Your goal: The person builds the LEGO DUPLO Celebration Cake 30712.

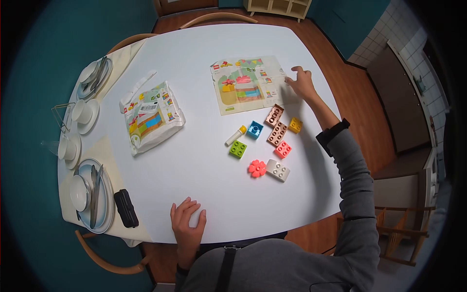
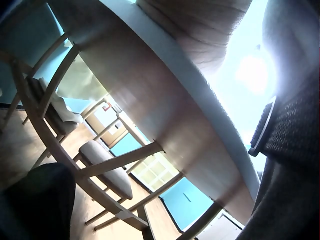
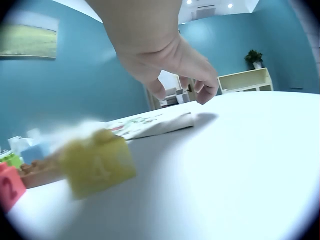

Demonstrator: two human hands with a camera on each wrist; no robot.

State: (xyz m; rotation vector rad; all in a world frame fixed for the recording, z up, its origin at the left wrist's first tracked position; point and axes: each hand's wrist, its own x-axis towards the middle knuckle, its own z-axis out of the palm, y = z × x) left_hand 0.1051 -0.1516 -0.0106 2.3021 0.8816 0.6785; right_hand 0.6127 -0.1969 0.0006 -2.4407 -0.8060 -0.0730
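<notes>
My right hand (image 1: 302, 83) is held over the table at the right edge of the unfolded Duplo leaflet (image 1: 228, 104), fingers loosely bent and holding nothing. In the right wrist view its fingertips hang above the tabletop, just past the leaflet's edge (image 3: 170, 127). The left hand (image 1: 187, 224) rests at the table's front edge with fingers spread and relaxed. Nearer me than the leaflet lie toy bricks: brown (image 1: 277, 134), yellow (image 1: 295, 125), blue (image 1: 254, 129), green (image 1: 238, 149), pink (image 1: 283, 149) and white (image 1: 278, 171). Among them are a pink flower piece (image 1: 257, 168) and a white candle-like piece with a yellow top (image 1: 236, 136).
A white Duplo bag (image 1: 155, 119) lies left of the leaflet. Plates (image 1: 108, 214), cups (image 1: 82, 112) and cutlery line the left side beside a black case (image 1: 126, 208). Wooden chairs (image 1: 112, 263) surround the white table (image 1: 204, 160).
</notes>
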